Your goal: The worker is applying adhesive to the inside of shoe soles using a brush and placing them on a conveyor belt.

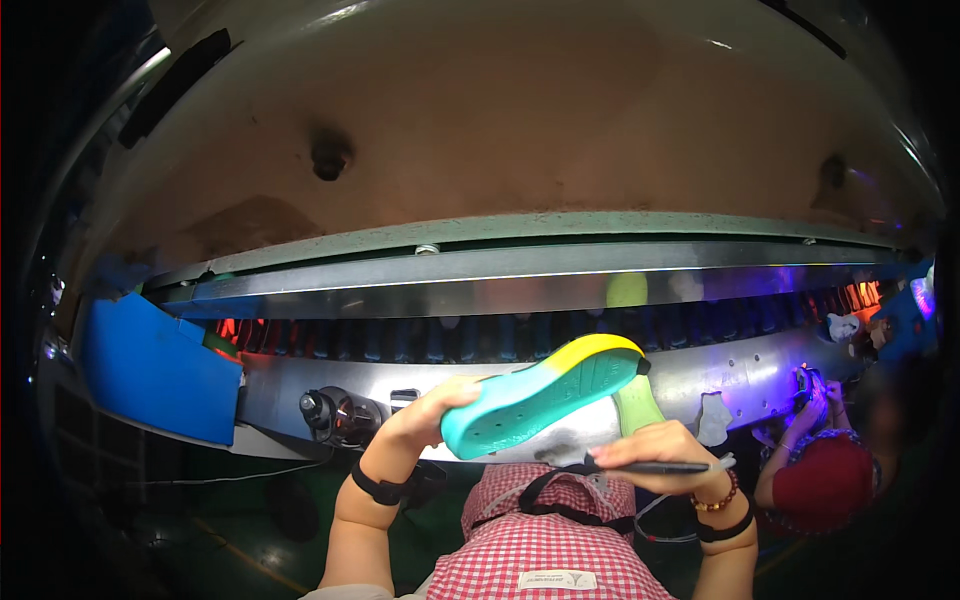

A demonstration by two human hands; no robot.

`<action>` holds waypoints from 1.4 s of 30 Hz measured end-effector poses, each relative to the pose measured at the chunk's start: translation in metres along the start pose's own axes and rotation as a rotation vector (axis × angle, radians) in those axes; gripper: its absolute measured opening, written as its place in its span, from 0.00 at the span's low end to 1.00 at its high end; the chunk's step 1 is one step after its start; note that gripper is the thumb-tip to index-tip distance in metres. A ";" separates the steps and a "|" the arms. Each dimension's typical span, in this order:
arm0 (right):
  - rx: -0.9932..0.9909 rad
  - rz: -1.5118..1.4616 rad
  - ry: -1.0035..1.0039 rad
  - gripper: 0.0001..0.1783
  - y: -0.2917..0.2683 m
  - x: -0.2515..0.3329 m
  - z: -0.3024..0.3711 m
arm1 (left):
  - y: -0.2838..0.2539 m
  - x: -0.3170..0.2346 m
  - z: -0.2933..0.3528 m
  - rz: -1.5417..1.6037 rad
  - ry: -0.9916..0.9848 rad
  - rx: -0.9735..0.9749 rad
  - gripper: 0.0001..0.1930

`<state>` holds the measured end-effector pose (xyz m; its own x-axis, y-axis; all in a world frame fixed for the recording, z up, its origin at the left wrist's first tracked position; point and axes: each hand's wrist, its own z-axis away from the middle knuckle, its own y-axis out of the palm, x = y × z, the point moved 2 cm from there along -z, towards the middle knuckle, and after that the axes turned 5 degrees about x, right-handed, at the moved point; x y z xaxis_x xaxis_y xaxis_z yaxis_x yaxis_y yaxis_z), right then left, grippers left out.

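My left hand (436,412) is closed on the end of a shoe sole (530,400), teal along most of its length and yellow at the far right end. The sole is raised, tilted up to the right, its broad face toward me. Just right of it and lower, my right hand (665,452) grips a slim black-handled tool (655,467) whose pale end points right; its exact kind is unclear. Tool and sole look apart. A light green, sole-like piece (637,402) shows on the metal bench (690,385), partly hidden behind the teal sole and my right hand.
Beyond the bench runs a dark slatted conveyor (490,338) beneath a metal hood edge (430,290). A dark round device (345,417) stands left, near a blue panel (165,365). A white piece (713,418) lies right. Another person (825,480) in red headwear works under purple light.
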<state>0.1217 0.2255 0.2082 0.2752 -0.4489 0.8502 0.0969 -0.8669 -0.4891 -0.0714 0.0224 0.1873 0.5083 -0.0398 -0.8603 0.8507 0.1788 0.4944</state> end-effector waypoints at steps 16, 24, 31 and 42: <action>-0.159 0.340 -0.184 0.10 0.041 0.020 -0.032 | 0.010 0.069 -0.043 0.730 0.444 -0.165 0.47; -0.287 0.021 -0.101 0.12 0.020 0.021 -0.044 | 0.036 0.056 -0.039 0.714 0.497 -0.277 0.47; -0.141 -0.158 -0.104 0.12 0.022 0.025 -0.035 | 0.020 0.041 -0.025 0.710 0.623 -0.201 0.46; -0.267 -0.775 0.008 0.10 0.032 -0.004 -0.030 | 0.032 0.007 -0.019 0.599 0.646 -0.074 0.46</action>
<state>0.0950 0.1926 0.1953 0.2171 0.2978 0.9296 0.0254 -0.9537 0.2996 -0.0434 0.0468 0.1947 0.6719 0.6404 -0.3722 0.4431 0.0552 0.8948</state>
